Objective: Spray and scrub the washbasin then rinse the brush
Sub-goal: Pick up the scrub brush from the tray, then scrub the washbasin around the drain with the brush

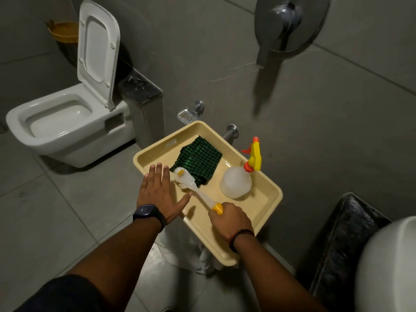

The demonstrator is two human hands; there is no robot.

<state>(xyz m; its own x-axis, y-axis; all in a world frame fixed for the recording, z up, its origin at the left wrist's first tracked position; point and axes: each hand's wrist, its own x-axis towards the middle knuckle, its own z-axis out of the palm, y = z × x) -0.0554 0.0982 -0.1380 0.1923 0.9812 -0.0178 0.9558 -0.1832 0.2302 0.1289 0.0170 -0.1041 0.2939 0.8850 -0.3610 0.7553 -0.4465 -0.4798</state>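
A cream tray (269,200) sits in the middle of the view. On it lie a white scrub brush (190,183) with a yellow handle end, a green checked cloth (199,159) and a clear spray bottle (236,183) with a yellow and orange trigger head. My right hand (228,219) is closed around the brush's handle end, and the bristle head rests against the cloth. My left hand (157,192) lies flat with spread fingers over the tray's left rim, beside the brush head. The white washbasin (391,264) shows only as a curved edge at the lower right.
A white toilet (65,124) with its lid raised stands at the left. A chrome wall mixer (286,25) hangs on the wall above the tray. A dark marble counter (344,239) lies beside the basin. Grey floor tiles spread at the lower left.
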